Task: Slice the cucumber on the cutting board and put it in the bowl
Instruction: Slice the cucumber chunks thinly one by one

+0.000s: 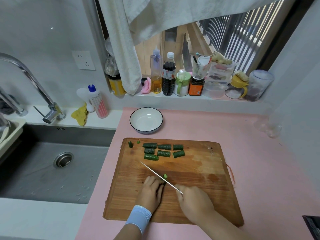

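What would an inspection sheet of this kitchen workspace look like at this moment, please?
Surface: pink counter carrying a wooden cutting board.
Job's things: cut cucumber pieces clustered on the board's far side; last cucumber piece at the knife; bowl beyond the board, empty.
Clutter: bottles and jars along the windowsill; soap bottle and yellow cloth by the sink.
Hands: left hand holds the last piece down; right hand grips the knife.
Cables: nothing seen.
Surroundings: sink and tap to the left; towel hanging over the window.
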Demonstrator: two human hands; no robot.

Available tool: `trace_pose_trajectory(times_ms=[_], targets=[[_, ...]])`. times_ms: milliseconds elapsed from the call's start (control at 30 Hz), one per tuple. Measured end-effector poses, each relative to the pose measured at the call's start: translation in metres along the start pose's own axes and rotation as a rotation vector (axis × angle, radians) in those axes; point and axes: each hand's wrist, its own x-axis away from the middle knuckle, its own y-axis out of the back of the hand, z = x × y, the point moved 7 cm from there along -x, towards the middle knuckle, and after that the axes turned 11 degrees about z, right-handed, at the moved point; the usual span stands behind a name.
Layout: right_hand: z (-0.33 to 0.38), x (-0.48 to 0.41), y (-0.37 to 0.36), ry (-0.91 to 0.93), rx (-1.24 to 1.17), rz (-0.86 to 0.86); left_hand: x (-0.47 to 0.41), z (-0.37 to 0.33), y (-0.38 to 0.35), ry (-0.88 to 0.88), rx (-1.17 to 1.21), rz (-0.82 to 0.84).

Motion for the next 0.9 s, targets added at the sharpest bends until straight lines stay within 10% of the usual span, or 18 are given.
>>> trace_pose_trajectory(times_ms=[900], targets=[[0.006,-0.006,-0.002,0.010,-0.012,0.009,0.001,0.001,-0.001,0.026,-0.038,-0.007]])
